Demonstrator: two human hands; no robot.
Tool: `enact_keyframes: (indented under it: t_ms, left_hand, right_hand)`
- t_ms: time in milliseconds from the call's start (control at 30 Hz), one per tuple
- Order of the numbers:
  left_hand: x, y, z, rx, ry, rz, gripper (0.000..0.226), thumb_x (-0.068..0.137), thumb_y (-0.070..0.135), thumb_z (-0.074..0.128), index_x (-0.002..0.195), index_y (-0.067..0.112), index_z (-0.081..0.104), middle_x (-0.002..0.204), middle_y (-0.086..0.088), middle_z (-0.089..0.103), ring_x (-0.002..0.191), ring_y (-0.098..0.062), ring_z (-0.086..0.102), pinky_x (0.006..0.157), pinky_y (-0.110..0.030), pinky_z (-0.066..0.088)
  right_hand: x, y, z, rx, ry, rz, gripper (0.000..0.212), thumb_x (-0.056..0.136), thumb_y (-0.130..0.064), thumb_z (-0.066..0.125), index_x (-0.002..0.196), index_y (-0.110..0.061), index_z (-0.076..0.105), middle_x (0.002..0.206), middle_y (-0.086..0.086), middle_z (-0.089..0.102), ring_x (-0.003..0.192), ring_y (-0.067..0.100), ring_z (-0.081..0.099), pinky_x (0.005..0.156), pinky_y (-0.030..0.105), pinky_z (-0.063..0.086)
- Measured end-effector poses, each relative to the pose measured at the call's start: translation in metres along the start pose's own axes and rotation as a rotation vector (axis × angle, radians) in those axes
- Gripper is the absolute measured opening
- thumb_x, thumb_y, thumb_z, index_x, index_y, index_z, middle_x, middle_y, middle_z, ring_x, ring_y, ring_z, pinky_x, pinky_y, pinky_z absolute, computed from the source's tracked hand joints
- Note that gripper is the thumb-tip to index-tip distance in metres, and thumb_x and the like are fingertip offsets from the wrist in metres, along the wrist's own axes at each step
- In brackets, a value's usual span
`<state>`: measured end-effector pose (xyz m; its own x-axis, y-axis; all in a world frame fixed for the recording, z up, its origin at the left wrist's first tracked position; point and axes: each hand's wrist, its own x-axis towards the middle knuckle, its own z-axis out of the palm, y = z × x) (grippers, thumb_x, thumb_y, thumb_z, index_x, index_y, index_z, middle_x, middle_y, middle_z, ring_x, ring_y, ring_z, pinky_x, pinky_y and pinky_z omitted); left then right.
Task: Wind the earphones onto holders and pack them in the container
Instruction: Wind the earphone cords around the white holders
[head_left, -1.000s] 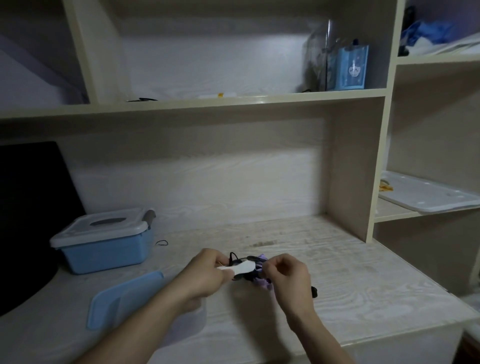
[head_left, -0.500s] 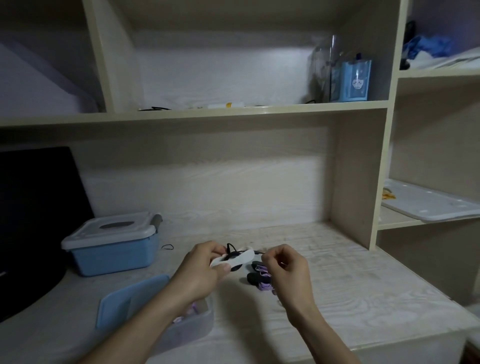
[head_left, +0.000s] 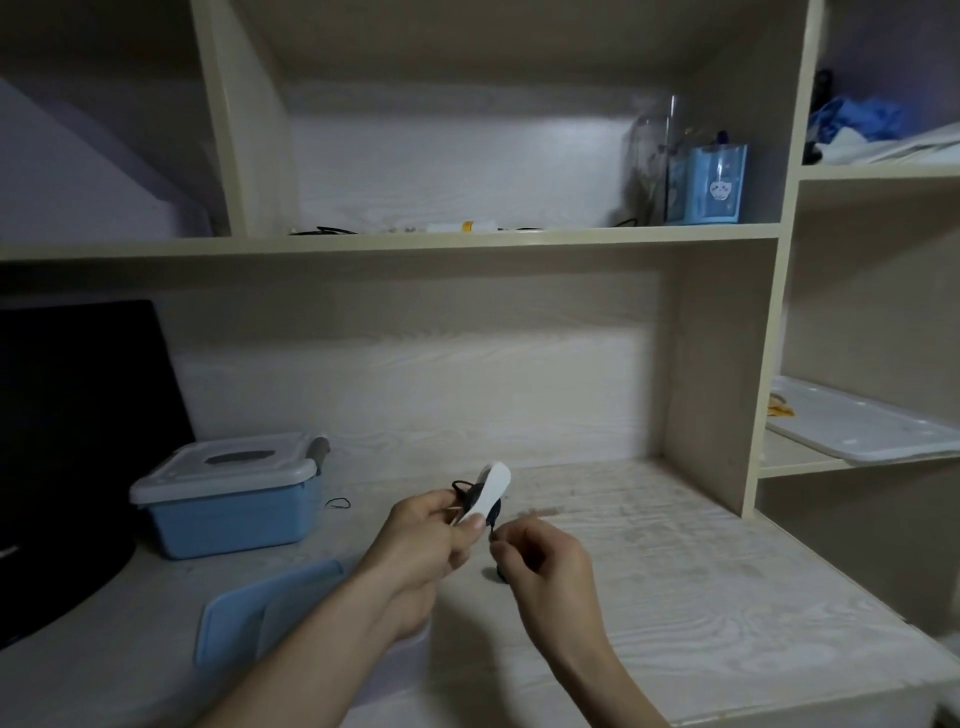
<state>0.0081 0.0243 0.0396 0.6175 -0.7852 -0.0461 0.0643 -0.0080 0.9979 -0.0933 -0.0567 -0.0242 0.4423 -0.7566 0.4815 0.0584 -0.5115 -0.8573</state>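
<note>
My left hand (head_left: 423, 543) grips a flat white holder (head_left: 490, 491), tilted up to the right above the desk. A black earphone cable (head_left: 470, 491) loops around the holder's middle. My right hand (head_left: 543, 564) is just below and right of the holder, its thumb and forefinger pinched on the black cable. A dark piece (head_left: 497, 571) shows at the right hand's left edge; I cannot tell what it is. A clear container with a blue lid (head_left: 260, 610) leaning on it lies under my left forearm, mostly hidden.
A blue box with a grey lid (head_left: 228, 491) stands at the back left, a small black loop (head_left: 337, 503) beside it. A dark monitor (head_left: 67, 441) fills the left edge. A shelf upright (head_left: 711, 374) bounds the desk on the right; a white tray (head_left: 857, 428) lies beyond it.
My left hand has tipped the white holder from lying level to pointing up and right. My right hand has dropped lower with the cable. The purple pieces on the desk are hidden now.
</note>
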Motion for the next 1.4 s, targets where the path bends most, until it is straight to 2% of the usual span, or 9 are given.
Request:
enact_keyframes:
  t_ms: [233, 433, 533, 633, 767, 967, 1033, 1167, 1400]
  left_hand:
    - [-0.004, 0.0, 0.0, 0.08, 0.033, 0.052, 0.031, 0.076, -0.006, 0.072, 0.106, -0.004, 0.064, 0.099, -0.015, 0.075, 0.075, -0.018, 0.066, 0.069, -0.025, 0.049]
    - [-0.01, 0.011, -0.003, 0.174, -0.03, 0.181, 0.057, 0.071, -0.006, 0.077, 0.119, 0.019, 0.061, 0.101, -0.023, 0.07, 0.078, -0.02, 0.066, 0.06, -0.013, 0.055]
    - [-0.01, 0.016, -0.003, 0.217, -0.082, 0.194, 0.058, 0.071, -0.001, 0.078, 0.118, 0.029, 0.062, 0.091, -0.015, 0.067, 0.075, -0.018, 0.063, 0.062, -0.019, 0.052]
    - [-0.012, 0.02, -0.004, 0.256, -0.123, 0.191, 0.057, 0.071, 0.004, 0.08, 0.113, 0.037, 0.061, 0.085, -0.009, 0.063, 0.072, -0.017, 0.06, 0.058, -0.021, 0.049]
    - [-0.017, 0.023, -0.005, 0.347, -0.177, 0.237, 0.062, 0.066, 0.006, 0.083, 0.116, 0.035, 0.06, 0.084, -0.006, 0.066, 0.069, -0.011, 0.062, 0.057, -0.023, 0.048]
    - [-0.019, 0.022, -0.007, 0.347, -0.267, 0.291, 0.072, 0.062, -0.001, 0.085, 0.116, 0.036, 0.055, 0.069, 0.013, 0.071, 0.065, -0.005, 0.066, 0.056, -0.023, 0.05]
    - [-0.019, 0.023, -0.009, 0.301, -0.29, 0.261, 0.066, 0.069, -0.002, 0.08, 0.116, 0.038, 0.055, 0.076, 0.008, 0.07, 0.068, -0.007, 0.066, 0.06, -0.022, 0.052]
    - [-0.02, 0.026, -0.016, 0.154, -0.354, 0.163, 0.051, 0.083, -0.001, 0.067, 0.118, 0.034, 0.059, 0.102, -0.017, 0.062, 0.075, -0.021, 0.065, 0.073, -0.03, 0.058]
    - [-0.01, 0.024, -0.02, 0.217, -0.23, 0.166, 0.032, 0.082, 0.006, 0.07, 0.112, 0.017, 0.065, 0.104, -0.015, 0.07, 0.081, -0.016, 0.067, 0.068, -0.025, 0.053]
  right_hand:
    - [-0.001, -0.005, 0.005, -0.064, -0.018, -0.075, 0.015, 0.082, -0.025, 0.058, 0.079, -0.021, 0.072, 0.068, 0.005, 0.07, 0.066, 0.023, 0.066, 0.067, 0.052, 0.057]
    - [0.004, -0.014, 0.002, 0.121, -0.077, 0.016, 0.022, 0.082, -0.022, 0.056, 0.077, -0.025, 0.078, 0.06, 0.0, 0.067, 0.061, 0.033, 0.058, 0.07, 0.055, 0.059]
    - [0.005, -0.019, -0.004, 0.222, -0.124, 0.103, 0.026, 0.077, -0.024, 0.052, 0.064, -0.019, 0.074, 0.05, -0.006, 0.048, 0.055, 0.02, 0.038, 0.066, 0.044, 0.047]
    - [0.004, -0.022, -0.008, 0.357, -0.128, 0.203, 0.028, 0.075, -0.028, 0.054, 0.058, -0.008, 0.062, 0.056, 0.005, 0.045, 0.06, 0.023, 0.036, 0.068, 0.045, 0.04]
    - [0.006, -0.024, -0.009, 0.505, -0.144, 0.237, 0.042, 0.085, -0.038, 0.066, 0.056, -0.011, 0.052, 0.048, -0.001, 0.037, 0.051, 0.018, 0.031, 0.069, 0.044, 0.033]
    - [0.007, -0.024, -0.011, 0.477, -0.175, 0.2, 0.047, 0.087, -0.029, 0.069, 0.046, -0.015, 0.052, 0.05, 0.002, 0.035, 0.048, 0.015, 0.028, 0.065, 0.044, 0.029]
    - [0.006, -0.025, -0.012, 0.486, -0.17, 0.216, 0.045, 0.088, -0.029, 0.069, 0.051, -0.009, 0.052, 0.051, 0.003, 0.034, 0.046, 0.014, 0.027, 0.066, 0.044, 0.03]
    - [0.006, -0.026, -0.013, 0.543, -0.173, 0.251, 0.043, 0.086, -0.033, 0.069, 0.061, -0.003, 0.049, 0.053, 0.005, 0.028, 0.047, 0.015, 0.019, 0.064, 0.046, 0.015]
    - [0.003, -0.026, -0.009, 0.63, -0.203, 0.295, 0.044, 0.082, -0.033, 0.073, 0.054, -0.012, 0.047, 0.048, -0.001, 0.031, 0.047, 0.014, 0.016, 0.061, 0.034, 0.019]
